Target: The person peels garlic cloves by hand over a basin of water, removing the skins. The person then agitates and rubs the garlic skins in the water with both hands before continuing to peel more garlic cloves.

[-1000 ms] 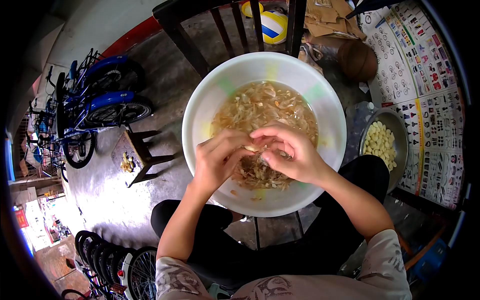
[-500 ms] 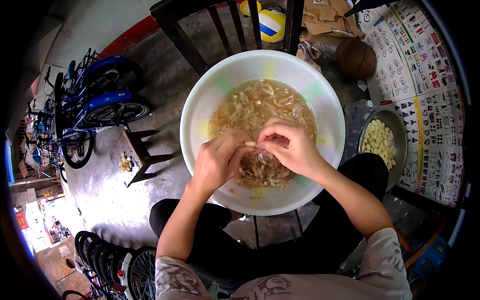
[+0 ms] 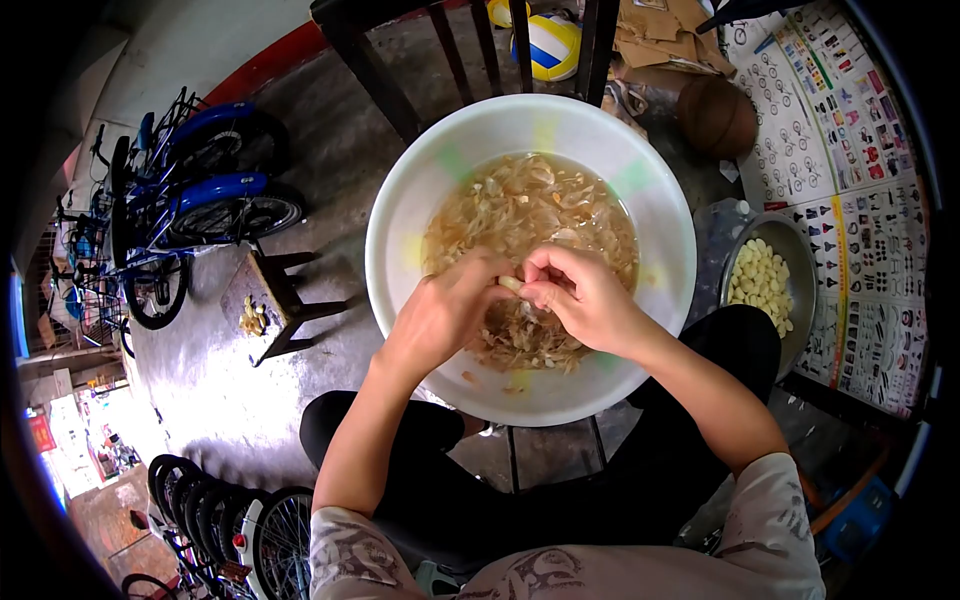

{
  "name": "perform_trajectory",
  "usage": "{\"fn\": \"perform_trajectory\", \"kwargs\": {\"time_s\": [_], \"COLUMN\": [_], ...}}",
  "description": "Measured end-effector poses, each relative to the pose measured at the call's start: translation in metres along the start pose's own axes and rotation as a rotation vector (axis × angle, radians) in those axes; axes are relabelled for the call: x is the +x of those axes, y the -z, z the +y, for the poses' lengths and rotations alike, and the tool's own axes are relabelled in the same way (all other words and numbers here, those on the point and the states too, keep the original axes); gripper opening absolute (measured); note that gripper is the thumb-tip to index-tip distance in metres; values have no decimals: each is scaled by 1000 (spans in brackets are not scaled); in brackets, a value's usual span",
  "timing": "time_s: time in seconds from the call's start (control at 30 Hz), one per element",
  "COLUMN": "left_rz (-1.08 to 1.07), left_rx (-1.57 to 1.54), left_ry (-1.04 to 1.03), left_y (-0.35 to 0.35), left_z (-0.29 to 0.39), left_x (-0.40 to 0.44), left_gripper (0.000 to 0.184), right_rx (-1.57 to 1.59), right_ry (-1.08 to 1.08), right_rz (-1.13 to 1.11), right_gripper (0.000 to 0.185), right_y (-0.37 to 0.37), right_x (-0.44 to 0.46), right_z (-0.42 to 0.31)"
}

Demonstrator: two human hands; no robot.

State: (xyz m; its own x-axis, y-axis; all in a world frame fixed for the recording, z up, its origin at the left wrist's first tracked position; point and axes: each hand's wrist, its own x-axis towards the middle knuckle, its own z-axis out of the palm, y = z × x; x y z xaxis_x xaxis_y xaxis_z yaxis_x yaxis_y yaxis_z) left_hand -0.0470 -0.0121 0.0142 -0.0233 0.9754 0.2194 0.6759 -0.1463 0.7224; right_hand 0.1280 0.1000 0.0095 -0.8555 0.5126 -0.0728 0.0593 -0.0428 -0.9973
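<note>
Both hands meet above a wide white basin [image 3: 400,210] of brownish water. Papery skins [image 3: 535,190] float in it, with a darker clump near my side. Between the fingertips is a small pale clove [image 3: 511,283], which looks like garlic. My left hand [image 3: 447,305] pinches one end of it, and my right hand [image 3: 580,300] has thumb and forefinger closed on the other end. To the right, a metal bowl [image 3: 803,290] holds many peeled white cloves [image 3: 760,278].
A small wooden stool [image 3: 283,300] with a few pieces on it stands left of the basin. Bicycles [image 3: 215,205] line the left. Beyond the basin are a dark chair [image 3: 440,50], a volleyball [image 3: 550,48] and a brown ball [image 3: 716,118]. Printed sheets [image 3: 850,240] lie at the right.
One second ago the hands were slightly apart, with the right fingers spread. The right thumb and forefinger have since closed at the clove, and the clove has tilted a little.
</note>
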Motion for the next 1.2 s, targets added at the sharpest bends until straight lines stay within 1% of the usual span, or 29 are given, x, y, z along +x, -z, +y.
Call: {"fn": "perform_trajectory", "kwargs": {"time_s": [0.07, 0.1, 0.17, 0.23, 0.3, 0.33, 0.4, 0.5, 0.7, 0.73, 0.8, 0.83, 0.9, 0.97, 1.03, 1.07, 1.1, 1.13, 1.17, 1.2], "left_rz": [-47, -47, -124, -119, -114, -97, -81, -78, -83, -54, -25, 16, 57, 123, 119, 118, 117, 87, 56, 56], "left_rx": [95, 95, 165, 172, 177, 161, 144, 148, 150, 105, 60, 49, 38, -6, -17, -30, -30, -57, -84, -83], "left_ry": [6, 8, 43, 53, 58, 74, 92, 108, 119, 136, 153, 167, 177, 159, 179, 198, 198, 250, 302, 302], "left_y": [2, 1, 0, 0, -1, -2, -2, -3, 1, 2, 5, 9, 10, 10, 9, 9, 10, 12, 12, 11], "left_z": [6, 8, 11, 9, 9, 11, 11, 10, 12, 11, 7, 2, -2, -2, 0, 1, 2, 2, 3, 2], "left_x": [0, 1, 1, 1, 2, 2, 2, 1, 2, 1, -1, -3, -2, -1, 1, 1, 1, 1, 2, 1], "left_gripper": [27, 27, 28, 27, 26, 24, 23, 23, 24, 23, 23, 21, 20, 15, 14, 14, 14, 17, 20, 20], "right_rx": [86, 86, 142, 102, -114, -114, -256, -304, -332, -332, -370, -371, -219, -155, -118, -117, -254, -390, -390, -706], "right_ry": [-77, -78, -75, -46, 118, 118, 287, 347, 392, 392, 438, 438, 272, 234, 125, 124, 79, 34, 35, 184], "right_rz": [-19, -20, 35, 47, 67, 67, 109, 117, 140, 139, 220, 220, 266, 271, 143, 144, 66, -12, -11, -7], "right_gripper": [4, 4, 6, 7, 9, 9, 12, 13, 13, 13, 13, 13, 14, 13, 8, 8, 8, 10, 10, 14], "right_y": [1, 1, 0, -1, 0, 0, 0, -1, 0, 1, 7, 10, 17, 20, 26, 29, 34, 36, 36, 34], "right_x": [-2, -2, 0, 1, 3, 4, 6, 8, 9, 10, 11, 11, 11, 11, 12, 12, 13, 13, 11, 8], "right_z": [-2, -2, -3, -2, -1, -1, -1, 2, 3, 3, 2, 2, 1, -1, -7, -5, -1, 4, 10, 15]}}
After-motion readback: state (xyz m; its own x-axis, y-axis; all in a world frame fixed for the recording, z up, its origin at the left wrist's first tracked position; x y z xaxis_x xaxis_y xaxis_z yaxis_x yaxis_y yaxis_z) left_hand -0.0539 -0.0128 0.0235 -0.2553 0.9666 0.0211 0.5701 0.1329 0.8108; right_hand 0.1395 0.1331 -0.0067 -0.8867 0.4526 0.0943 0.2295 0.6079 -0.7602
